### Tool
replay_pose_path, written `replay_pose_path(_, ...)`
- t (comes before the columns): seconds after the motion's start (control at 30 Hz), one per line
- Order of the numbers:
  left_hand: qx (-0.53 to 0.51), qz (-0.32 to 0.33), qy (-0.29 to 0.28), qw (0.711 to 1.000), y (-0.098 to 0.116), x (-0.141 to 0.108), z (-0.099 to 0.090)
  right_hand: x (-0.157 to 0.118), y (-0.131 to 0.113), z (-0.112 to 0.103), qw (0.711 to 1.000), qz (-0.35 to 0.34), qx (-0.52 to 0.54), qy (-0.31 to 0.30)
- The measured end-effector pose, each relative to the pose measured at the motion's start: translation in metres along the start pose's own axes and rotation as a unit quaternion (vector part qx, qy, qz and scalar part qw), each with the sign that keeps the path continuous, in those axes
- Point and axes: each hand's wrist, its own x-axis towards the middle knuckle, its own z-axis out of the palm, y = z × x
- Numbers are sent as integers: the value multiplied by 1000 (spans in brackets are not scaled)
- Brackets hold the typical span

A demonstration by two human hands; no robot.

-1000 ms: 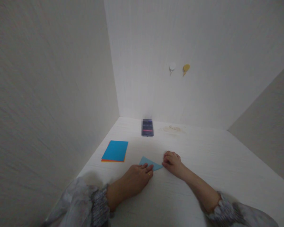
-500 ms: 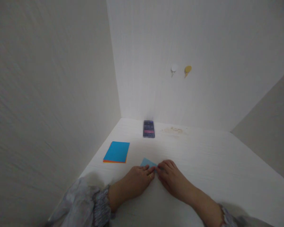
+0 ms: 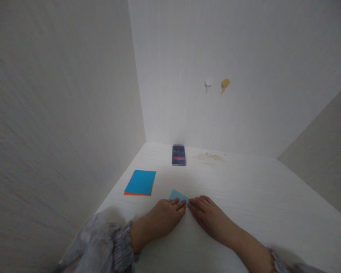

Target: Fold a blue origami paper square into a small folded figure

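White back wall [image 3: 170,76], white tabletop [image 3: 258,197] below. Left hand [image 3: 167,216] palm-down, fingers extended and lying on pale blue paper [image 3: 175,195], gripping nothing. Right hand [image 3: 208,218] has fingers together, tips at the paper's right end; can't tell whether they pinch or just press. Coloured paper stack [image 3: 140,182], blue on top, orange edges showing, sits off to the left. Pixelated dark rectangle [image 3: 179,155] with pink stripe near the wall. The pale paper lies on the tabletop in front of the person, partly covered. White hook [image 3: 208,81] and yellow hook [image 3: 225,82] side by side on wall; ring [image 3: 180,212] on a left finger.
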Motion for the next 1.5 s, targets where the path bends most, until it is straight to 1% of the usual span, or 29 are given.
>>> replay_pose_path(0.17,1,-2,-5,1000,0,-1,0,0,-1,-1,1000,6,-3,-18)
replay_pose_path(0.4,-9,-10,-4,1000,2,1,-1,-3,1,2,999,-8,-31,-11)
replay_pose_path(0.6,-16,-11,-11,1000,1,2,-4,-4,2,4,999,-21,-35,14)
replay_pose_path(0.83,-10,-5,-13,1000,1,1,-3,-6,2,6,999,-15,-38,2)
replay_pose_path(0.97,-9,-5,-16,1000,1,1,-4,-6,2,7,999,-7,-48,-7)
replay_pose_path(1.2,-15,1,-5,1000,0,1,-4,-6,1,7,998,10,-56,-1)
replay_pose_path(1.33,-12,-3,-12,1000,0,0,-3,-3,-1,2,998,40,-52,-20)
replay_pose_path(1.5,-13,-8,-11,1000,1,0,-2,-2,-3,-6,997,58,-45,-29)
